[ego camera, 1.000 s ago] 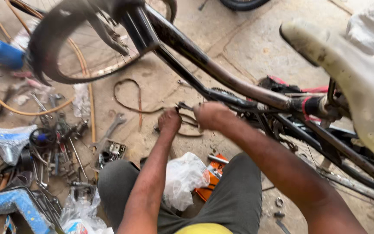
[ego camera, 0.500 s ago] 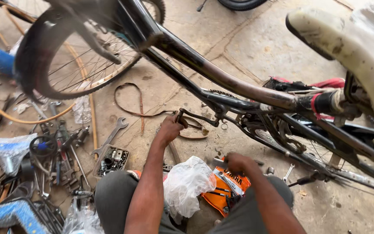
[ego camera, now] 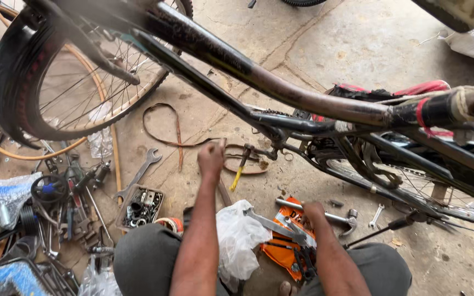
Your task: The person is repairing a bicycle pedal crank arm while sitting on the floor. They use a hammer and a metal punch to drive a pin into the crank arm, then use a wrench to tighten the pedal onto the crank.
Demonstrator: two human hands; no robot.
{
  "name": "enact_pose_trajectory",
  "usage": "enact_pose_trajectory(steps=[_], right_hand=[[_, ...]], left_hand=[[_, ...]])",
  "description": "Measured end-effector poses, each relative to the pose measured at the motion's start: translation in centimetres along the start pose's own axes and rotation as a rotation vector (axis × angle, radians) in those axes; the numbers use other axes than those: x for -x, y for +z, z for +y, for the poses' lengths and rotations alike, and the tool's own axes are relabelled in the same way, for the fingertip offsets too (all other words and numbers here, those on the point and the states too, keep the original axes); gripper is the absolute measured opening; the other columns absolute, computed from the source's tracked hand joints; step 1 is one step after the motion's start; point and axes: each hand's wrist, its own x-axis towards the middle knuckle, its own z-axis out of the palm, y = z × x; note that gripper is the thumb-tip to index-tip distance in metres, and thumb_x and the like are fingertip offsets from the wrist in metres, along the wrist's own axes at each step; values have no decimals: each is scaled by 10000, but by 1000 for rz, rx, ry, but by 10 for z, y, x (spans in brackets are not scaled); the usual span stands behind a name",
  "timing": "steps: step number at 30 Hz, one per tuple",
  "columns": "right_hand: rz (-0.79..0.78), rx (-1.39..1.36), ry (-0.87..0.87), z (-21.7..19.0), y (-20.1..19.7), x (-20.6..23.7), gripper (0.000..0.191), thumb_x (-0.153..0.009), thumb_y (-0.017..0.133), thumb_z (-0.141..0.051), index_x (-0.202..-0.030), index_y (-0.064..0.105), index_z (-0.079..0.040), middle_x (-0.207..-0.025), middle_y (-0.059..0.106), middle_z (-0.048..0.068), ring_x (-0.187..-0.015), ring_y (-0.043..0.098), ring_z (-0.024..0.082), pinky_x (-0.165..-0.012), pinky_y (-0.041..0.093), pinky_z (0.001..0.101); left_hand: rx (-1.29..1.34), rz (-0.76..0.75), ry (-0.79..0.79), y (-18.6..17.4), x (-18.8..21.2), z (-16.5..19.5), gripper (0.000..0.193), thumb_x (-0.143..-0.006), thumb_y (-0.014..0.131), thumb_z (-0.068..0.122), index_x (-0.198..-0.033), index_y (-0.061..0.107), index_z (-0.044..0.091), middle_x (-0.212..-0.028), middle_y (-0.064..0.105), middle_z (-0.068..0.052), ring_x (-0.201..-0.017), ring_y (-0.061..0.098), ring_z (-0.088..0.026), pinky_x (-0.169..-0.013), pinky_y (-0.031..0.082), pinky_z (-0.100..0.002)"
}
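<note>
From the head camera, the bicycle frame (ego camera: pixel 303 98) crosses the view from upper left to right, and everything else sits under or beside it. The left hand (ego camera: pixel 211 159) is stretched out just below the frame's lower tube, fingers curled loosely, knuckles up; it seems to hold nothing, though the palm is hidden, so I cannot tell for sure. Just right of it, under the crank area of the frame, a yellow-handled tool (ego camera: pixel 239 174) hangs or leans near a loop of dark rubber strip (ego camera: pixel 176 134) on the concrete floor (ego camera: pixel 357 49).

The right hand (ego camera: pixel 312 212) is low, below the frame and near the person's knee, resting on the orange tool pouch (ego camera: pixel 286 246) where a grey metal wrench (ego camera: pixel 272 225) lies across it; the fingers are bent down onto the pouch, narrow, and whether they grip anything is unclear. A steel hammer (ego camera: pixel 336 218) lies just right of that hand. A white plastic bag (ego camera: pixel 240 235) sits between the two forearms.

Left of the frame's front wheel (ego camera: pixel 83 82) lie an open-ended spanner (ego camera: pixel 138 175) and a small tray of nuts (ego camera: pixel 140 205).

Compared with half a second ago, the right hand has shifted slightly further onto the pouch, and the left hand has moved off the crank, a little to the left.
</note>
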Motion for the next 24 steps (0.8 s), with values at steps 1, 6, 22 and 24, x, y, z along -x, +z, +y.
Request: enact_pose_trajectory(steps=[1,6,22,24], right_hand=[[55,-47,20,1,-3,-1,365,-970,656,-316,-1098,557,12,-771,601,281,-491,548,352,-413,418,530],[177,2,-77,8,-5,-5,417,-972,667,-362,-1141,575,8,-790,644,260,-500,611,359,-400,480,515],[-176,-486,-225,46,3,29,534,-886,597,-25,-1404,497,-111,-757,623,128,-493,545,204,-431,455,377],[-291,-404,-235,57,-1,66,673,-875,625,-3,-1493,416,-167,-722,608,124,-445,516,191,-404,428,360]], left_hand=[[-291,200,-56,6,-7,-19,480,-922,734,418,-996,762,-55,-998,780,-269,-744,722,-370,-707,610,-486],[-617,206,-285,23,0,-93,380,-785,788,314,-1029,768,23,-1166,724,-240,-1111,694,-410,-963,561,-478],[-7,287,-351,13,12,-103,303,-823,684,214,-880,687,-84,-668,638,-177,-438,586,-277,-407,470,-431],[4,211,-175,-1,21,-98,254,-802,683,178,-850,662,-71,-628,594,-139,-424,563,-252,-384,458,-431]])
